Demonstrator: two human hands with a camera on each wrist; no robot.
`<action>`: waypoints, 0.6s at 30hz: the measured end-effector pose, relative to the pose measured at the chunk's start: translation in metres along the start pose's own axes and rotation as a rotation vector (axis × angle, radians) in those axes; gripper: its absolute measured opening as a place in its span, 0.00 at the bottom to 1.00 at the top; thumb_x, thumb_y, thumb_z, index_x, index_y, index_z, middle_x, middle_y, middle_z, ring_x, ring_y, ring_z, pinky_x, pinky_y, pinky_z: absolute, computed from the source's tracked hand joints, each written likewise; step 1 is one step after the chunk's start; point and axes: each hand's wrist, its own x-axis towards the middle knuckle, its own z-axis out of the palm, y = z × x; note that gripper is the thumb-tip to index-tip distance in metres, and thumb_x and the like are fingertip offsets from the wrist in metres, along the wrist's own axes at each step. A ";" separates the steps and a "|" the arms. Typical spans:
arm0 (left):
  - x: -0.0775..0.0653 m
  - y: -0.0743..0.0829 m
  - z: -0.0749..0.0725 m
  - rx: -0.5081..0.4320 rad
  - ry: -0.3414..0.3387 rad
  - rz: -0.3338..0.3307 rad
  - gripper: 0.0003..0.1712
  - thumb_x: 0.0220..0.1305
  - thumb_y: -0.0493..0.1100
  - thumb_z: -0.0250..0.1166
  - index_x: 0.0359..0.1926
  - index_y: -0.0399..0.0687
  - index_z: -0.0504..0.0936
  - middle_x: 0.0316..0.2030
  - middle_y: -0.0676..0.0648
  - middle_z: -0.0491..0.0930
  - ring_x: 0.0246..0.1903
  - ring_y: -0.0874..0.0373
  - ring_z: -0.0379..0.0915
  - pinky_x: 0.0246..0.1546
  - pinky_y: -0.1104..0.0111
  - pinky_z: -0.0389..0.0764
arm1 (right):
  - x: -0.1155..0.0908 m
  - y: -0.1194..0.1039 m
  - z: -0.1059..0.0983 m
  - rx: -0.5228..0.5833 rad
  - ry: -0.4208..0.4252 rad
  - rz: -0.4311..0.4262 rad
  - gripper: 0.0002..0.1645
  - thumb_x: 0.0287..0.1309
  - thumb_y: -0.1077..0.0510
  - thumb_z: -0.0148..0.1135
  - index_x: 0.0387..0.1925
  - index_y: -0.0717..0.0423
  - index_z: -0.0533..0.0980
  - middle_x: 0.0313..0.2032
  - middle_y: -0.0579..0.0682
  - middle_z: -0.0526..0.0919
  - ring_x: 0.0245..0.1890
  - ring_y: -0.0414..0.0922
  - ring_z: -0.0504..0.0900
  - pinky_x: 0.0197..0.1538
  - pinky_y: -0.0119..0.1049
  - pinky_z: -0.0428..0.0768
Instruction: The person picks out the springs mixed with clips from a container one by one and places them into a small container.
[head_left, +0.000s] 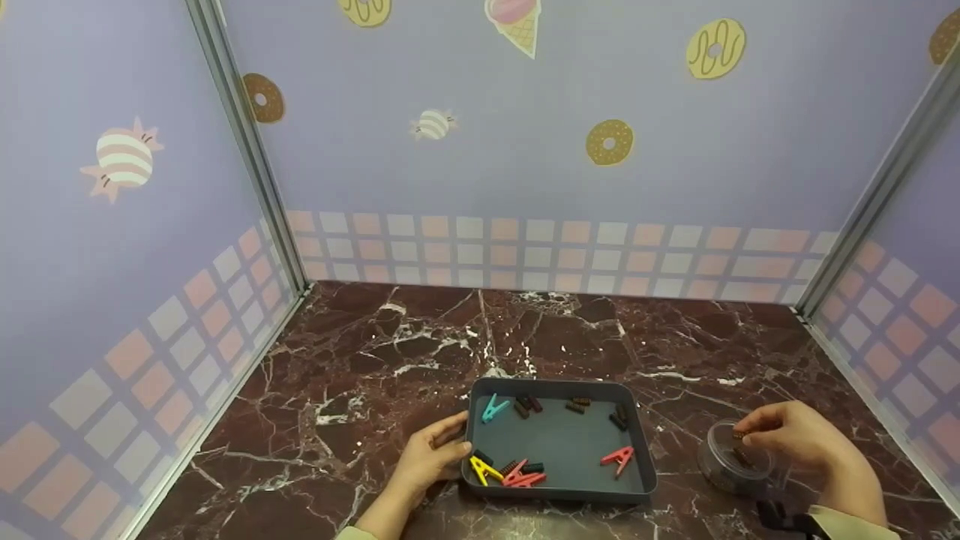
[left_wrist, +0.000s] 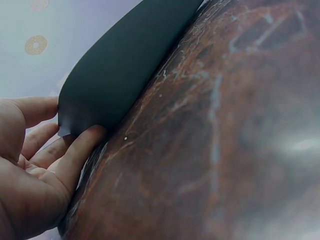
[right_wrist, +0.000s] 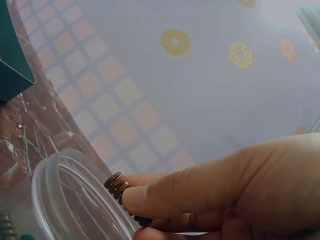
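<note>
My right hand (head_left: 806, 439) pinches a small brown ribbed coil-like piece (right_wrist: 117, 185) between thumb and fingertips, above the mouth of a clear round plastic jar (right_wrist: 45, 200). Inside the jar, through its wall, another ribbed piece (right_wrist: 7, 227) shows. At the left side of a dark grey rectangular tray (head_left: 559, 493), my left hand (head_left: 424, 457) rests its fingers and thumb against the outer wall. In the tray lie a blue clip (head_left: 494, 409), a yellow clip (head_left: 484, 470), red clips (head_left: 618, 458) and several small dark ribbed pieces (head_left: 577, 406).
All of this stands on a dark red marbled table (head_left: 360, 360) with white veins. Lilac panels (head_left: 525, 172) with sweets and tile prints enclose the back and both sides, joined by metal corner posts (head_left: 251, 150). The jar stands a short way right of the tray.
</note>
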 end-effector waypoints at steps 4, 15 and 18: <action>0.000 0.000 -0.001 -0.005 -0.003 0.003 0.36 0.68 0.36 0.65 0.73 0.30 0.66 0.71 0.24 0.66 0.58 0.41 0.81 0.43 0.56 0.91 | 0.002 -0.004 0.001 0.000 -0.002 0.002 0.16 0.63 0.56 0.69 0.49 0.61 0.85 0.47 0.55 0.89 0.42 0.42 0.84 0.42 0.38 0.84; 0.001 -0.001 0.000 -0.016 -0.008 -0.008 0.36 0.68 0.36 0.65 0.74 0.31 0.66 0.71 0.25 0.65 0.58 0.41 0.82 0.43 0.55 0.90 | 0.002 -0.008 0.003 0.010 -0.010 0.004 0.16 0.64 0.57 0.68 0.49 0.63 0.85 0.47 0.57 0.89 0.42 0.43 0.85 0.42 0.39 0.84; 0.001 -0.001 -0.001 -0.017 -0.010 -0.014 0.36 0.68 0.36 0.65 0.74 0.31 0.66 0.71 0.25 0.65 0.58 0.42 0.82 0.43 0.55 0.91 | 0.002 -0.009 0.004 0.035 -0.009 0.014 0.17 0.64 0.56 0.68 0.50 0.64 0.84 0.47 0.56 0.88 0.41 0.44 0.85 0.41 0.38 0.84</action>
